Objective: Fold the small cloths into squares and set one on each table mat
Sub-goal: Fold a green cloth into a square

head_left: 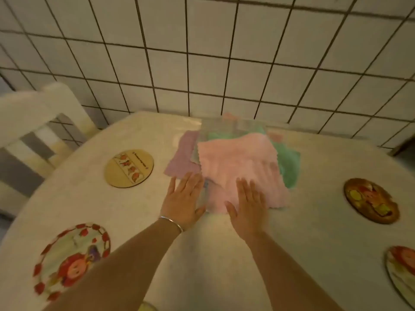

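Pink cloth (240, 173) looks soft and floppy; left hand (183, 200) and right hand (249, 207) lie flat, fingers straight; grab its near corners.

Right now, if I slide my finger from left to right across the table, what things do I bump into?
Red-bordered mat → tan wooden mat → purple cloth → pink cloth → green cloth → dark mat → mat at the right edge.

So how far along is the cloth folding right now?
Nothing is done yet: the four round mats in view, such as the tan mat, are bare. In hand: the left hand and right hand lie flat at the pink cloth, unfolded atop the pile. All folding and placing remains.
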